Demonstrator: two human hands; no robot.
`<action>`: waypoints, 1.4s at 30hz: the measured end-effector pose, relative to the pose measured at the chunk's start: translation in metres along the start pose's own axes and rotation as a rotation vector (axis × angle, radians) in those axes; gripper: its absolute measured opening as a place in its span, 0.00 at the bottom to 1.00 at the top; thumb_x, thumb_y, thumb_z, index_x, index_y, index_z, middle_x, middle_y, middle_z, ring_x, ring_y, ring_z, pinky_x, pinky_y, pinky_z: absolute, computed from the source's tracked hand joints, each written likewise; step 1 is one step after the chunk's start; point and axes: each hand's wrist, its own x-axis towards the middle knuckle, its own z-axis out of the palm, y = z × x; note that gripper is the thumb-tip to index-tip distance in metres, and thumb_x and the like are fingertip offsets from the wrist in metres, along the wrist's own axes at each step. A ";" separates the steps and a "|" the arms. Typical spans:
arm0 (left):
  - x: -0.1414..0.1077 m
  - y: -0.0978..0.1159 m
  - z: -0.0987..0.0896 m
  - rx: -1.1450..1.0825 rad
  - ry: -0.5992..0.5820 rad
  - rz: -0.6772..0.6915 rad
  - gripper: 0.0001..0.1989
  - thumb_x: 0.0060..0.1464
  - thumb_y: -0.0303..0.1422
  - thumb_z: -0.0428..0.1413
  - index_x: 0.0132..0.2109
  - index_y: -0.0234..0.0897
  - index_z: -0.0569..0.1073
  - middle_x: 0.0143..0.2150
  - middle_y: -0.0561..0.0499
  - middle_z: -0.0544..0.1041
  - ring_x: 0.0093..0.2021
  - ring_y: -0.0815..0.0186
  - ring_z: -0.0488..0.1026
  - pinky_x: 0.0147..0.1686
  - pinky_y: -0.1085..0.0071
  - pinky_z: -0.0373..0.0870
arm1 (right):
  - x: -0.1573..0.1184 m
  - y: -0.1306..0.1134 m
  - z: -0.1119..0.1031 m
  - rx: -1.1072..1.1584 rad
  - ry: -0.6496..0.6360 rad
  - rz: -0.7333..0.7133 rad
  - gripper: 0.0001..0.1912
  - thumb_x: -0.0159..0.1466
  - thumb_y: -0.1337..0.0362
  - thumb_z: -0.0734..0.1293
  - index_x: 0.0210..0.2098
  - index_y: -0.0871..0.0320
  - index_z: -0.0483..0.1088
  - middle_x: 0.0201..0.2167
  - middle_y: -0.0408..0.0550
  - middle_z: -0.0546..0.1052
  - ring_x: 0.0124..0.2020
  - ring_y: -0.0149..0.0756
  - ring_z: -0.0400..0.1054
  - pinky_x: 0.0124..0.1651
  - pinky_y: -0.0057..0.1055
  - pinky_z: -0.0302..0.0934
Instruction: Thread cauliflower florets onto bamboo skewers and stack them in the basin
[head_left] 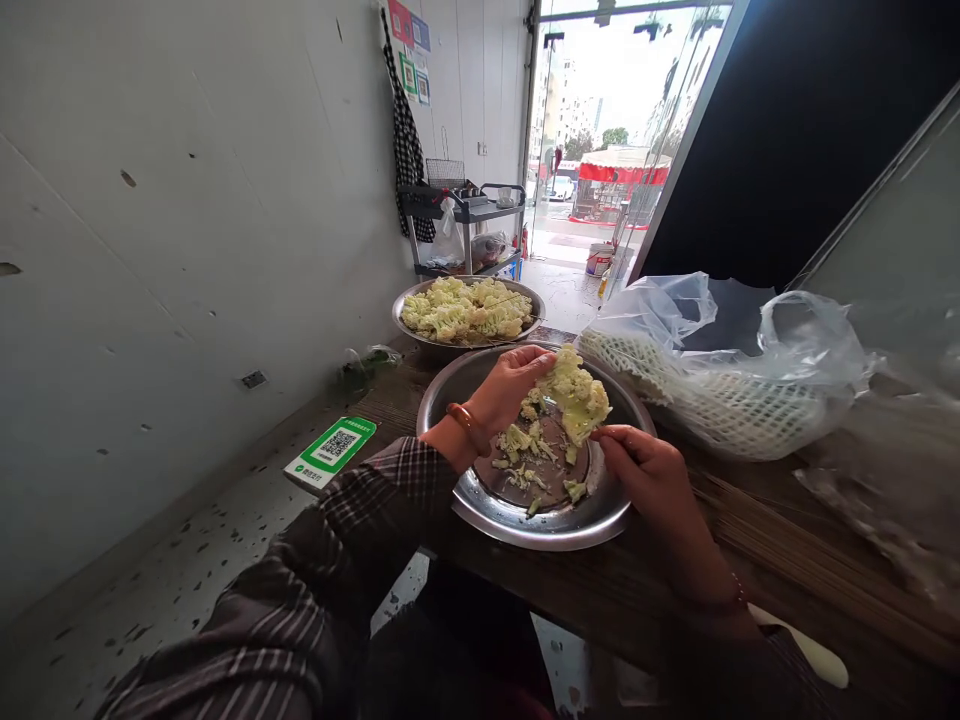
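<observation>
My left hand (517, 385) is closed on a pale yellow-green cauliflower piece (574, 390), its thumb and fingers at the upper left side. Fingers pinched together, my right hand (649, 465) meets the lower right edge of that piece; whatever lies between those fingertips is too small to make out. Both hands are over a wide steel basin (540, 535). Small cauliflower scraps (525, 450) and wet crumbs lie on its bottom. Beyond it, a second metal bowl (401, 318) is heaped with cauliflower florets (465, 308), with a few thin sticks poking out.
Thin wooden skewers (810, 560) lie on the dark wooden table at right, near a cream handle (814, 655) by my right forearm. A plastic bag (757, 390) with foam-netted contents stands at right. A green QR card (334, 452) is at left; a cart (469, 210) stands behind.
</observation>
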 end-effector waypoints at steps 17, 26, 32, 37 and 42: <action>-0.001 0.007 -0.017 0.184 -0.054 0.017 0.21 0.47 0.46 0.65 0.36 0.31 0.76 0.28 0.52 0.73 0.30 0.71 0.66 0.33 0.72 0.61 | 0.029 -0.023 -0.032 -0.521 0.080 -0.012 0.20 0.64 0.50 0.63 0.42 0.54 0.82 0.40 0.50 0.85 0.40 0.48 0.79 0.43 0.38 0.67; -0.032 0.025 -0.078 0.719 -0.050 0.133 0.42 0.54 0.44 0.59 0.70 0.27 0.58 0.40 0.43 0.82 0.41 0.58 0.77 0.44 0.64 0.70 | 0.121 -0.056 0.006 -0.446 0.045 -0.099 0.20 0.62 0.50 0.66 0.39 0.58 0.82 0.22 0.45 0.79 0.27 0.39 0.72 0.33 0.33 0.61; -0.058 0.019 -0.094 1.025 -0.335 0.076 0.32 0.54 0.38 0.59 0.65 0.31 0.69 0.50 0.40 0.81 0.48 0.55 0.78 0.51 0.62 0.71 | 0.205 -0.056 0.080 -0.267 0.005 -0.019 0.22 0.60 0.51 0.67 0.39 0.65 0.80 0.18 0.42 0.73 0.21 0.31 0.64 0.26 0.28 0.57; -0.064 0.023 -0.091 1.212 -0.443 0.049 0.28 0.57 0.38 0.57 0.64 0.38 0.71 0.58 0.42 0.78 0.55 0.52 0.77 0.54 0.59 0.72 | 0.259 -0.061 0.149 -0.329 -0.077 0.109 0.20 0.72 0.57 0.62 0.52 0.67 0.73 0.38 0.53 0.79 0.33 0.36 0.74 0.36 0.34 0.70; -0.065 0.024 -0.096 1.239 -0.454 0.047 0.28 0.59 0.38 0.56 0.65 0.38 0.69 0.59 0.42 0.77 0.58 0.51 0.75 0.57 0.58 0.71 | 0.273 -0.070 0.171 -0.530 -0.230 0.125 0.18 0.70 0.57 0.68 0.56 0.59 0.70 0.55 0.53 0.74 0.51 0.43 0.73 0.52 0.46 0.71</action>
